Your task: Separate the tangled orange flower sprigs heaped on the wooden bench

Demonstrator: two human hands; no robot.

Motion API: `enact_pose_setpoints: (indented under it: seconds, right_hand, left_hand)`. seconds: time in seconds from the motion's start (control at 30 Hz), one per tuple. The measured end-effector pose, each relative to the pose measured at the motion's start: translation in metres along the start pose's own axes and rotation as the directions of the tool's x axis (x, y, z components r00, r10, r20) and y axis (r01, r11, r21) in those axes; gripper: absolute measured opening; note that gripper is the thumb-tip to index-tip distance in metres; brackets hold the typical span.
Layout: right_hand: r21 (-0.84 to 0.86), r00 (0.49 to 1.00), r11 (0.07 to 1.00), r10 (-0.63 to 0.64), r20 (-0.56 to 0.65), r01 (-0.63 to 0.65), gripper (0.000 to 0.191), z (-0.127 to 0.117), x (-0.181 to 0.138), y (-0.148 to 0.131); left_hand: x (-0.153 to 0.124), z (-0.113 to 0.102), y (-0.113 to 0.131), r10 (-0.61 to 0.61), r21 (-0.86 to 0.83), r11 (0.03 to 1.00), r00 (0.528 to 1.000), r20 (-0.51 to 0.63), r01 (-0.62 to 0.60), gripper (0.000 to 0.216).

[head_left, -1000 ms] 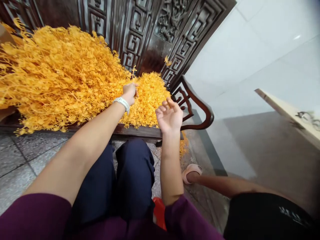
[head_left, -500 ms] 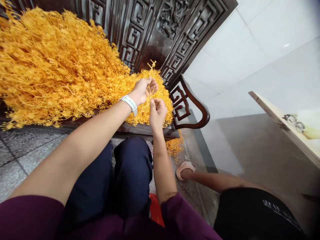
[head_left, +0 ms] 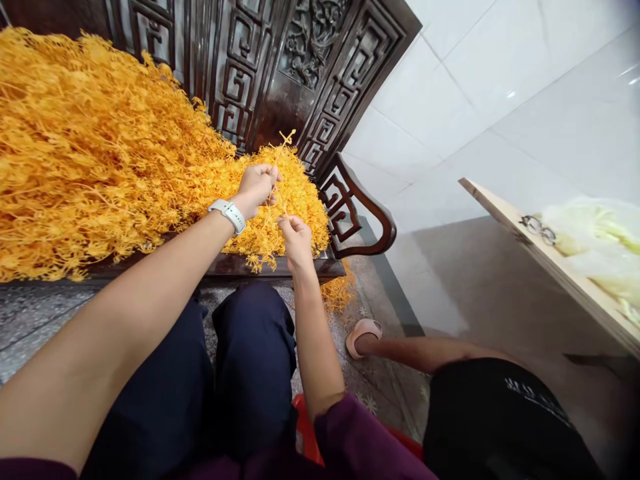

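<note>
A thin orange-yellow artificial plant sprig (head_left: 286,139) stands up above my left hand (head_left: 257,187), its branched tip pointing away from me. My left hand, with a white watch (head_left: 229,215) on its wrist, has its fingers closed round the stem. Lower and to the right, my right hand (head_left: 297,241) pinches the sprig's lower strand between thumb and fingertips. Both hands are over the right end of a large pile of the same orange sprigs (head_left: 110,153). The pile behind blends with the strands between my fingers, so their exact shape is hard to see.
The pile lies on a dark carved wooden bench (head_left: 280,107) with a curved armrest (head_left: 385,233) at its right. More orange sprigs (head_left: 339,290) lie on the floor. Another person's leg (head_left: 415,353) is at right, below a wooden board (head_left: 560,267) bearing glasses (head_left: 537,229) and plastic bags (head_left: 595,227).
My view has turned a little to the right. My hands have drawn slightly apart, the left fingers have closed more around the stem, and the right hand is pinching lower down.
</note>
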State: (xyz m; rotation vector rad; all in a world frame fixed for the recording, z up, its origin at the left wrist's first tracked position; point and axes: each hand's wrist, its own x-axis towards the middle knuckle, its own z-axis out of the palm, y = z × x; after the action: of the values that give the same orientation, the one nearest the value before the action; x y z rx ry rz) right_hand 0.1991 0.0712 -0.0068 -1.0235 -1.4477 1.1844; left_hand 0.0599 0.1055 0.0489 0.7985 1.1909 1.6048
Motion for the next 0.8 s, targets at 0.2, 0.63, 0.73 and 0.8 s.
enact_pose_setpoints:
  seconds: [0.2, 0.63, 0.73, 0.8]
  right_hand:
    - [0.163, 0.983, 0.982, 0.119, -0.142, -0.096, 0.045, 0.003, -0.006, 0.016]
    - [-0.610, 0.873, 0.749, -0.452, -0.186, 0.258, 0.006, -0.046, 0.029, 0.026]
    - [-0.759, 0.828, 0.606, -0.536, -0.165, 0.241, 0.011, -0.050, 0.028, 0.022]
    - [-0.790, 0.784, 0.566, -0.591, -0.188, 0.237, 0.021, -0.047, 0.020, 0.019]
  left_hand:
    - [0.000, 0.004, 0.002, -0.132, -0.177, 0.975, 0.991, 0.015, 0.133, 0.024]
    - [-0.001, -0.002, 0.014, -0.386, -0.147, 0.859, 0.809, 0.444, 0.490, 0.013]
    - [-0.001, 0.000, 0.013, -0.420, -0.129, 0.845, 0.794, 0.440, 0.519, 0.012]
    - [-0.001, 0.001, 0.012, -0.381, -0.170, 0.854, 0.814, 0.439, 0.491, 0.012]
